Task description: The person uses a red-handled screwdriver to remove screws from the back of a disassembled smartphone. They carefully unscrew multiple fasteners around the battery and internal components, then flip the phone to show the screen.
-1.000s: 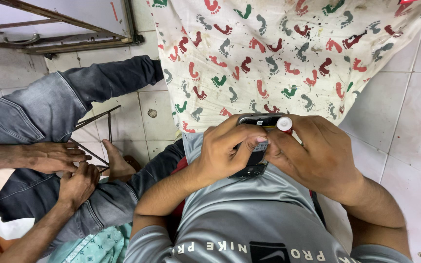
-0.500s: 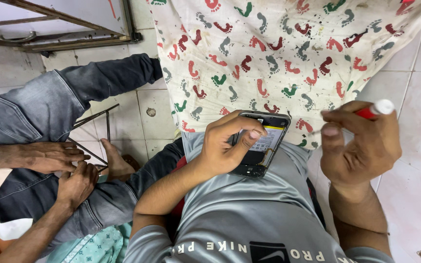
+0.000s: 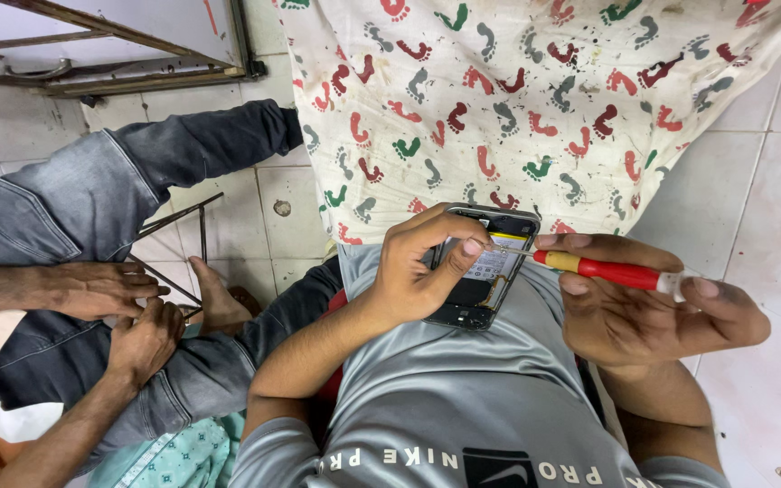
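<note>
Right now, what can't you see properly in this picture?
Head view:
- Opened phone: its left side is covered by the left hand.
- Screwdriver tip: too thin to tell which screw it meets.
- Small parts inside the phone: too small.
- Another person's hands: what they hold is hidden.

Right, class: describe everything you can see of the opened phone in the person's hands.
The opened phone is a dark slab with its back cover off, showing a pale battery with a yellow strip and dark parts at the near end. It lies tilted above the grey shirt, gripped by the left hand. The thin tip of a red and yellow screwdriver, held by the right hand, touches its upper inside.
</note>
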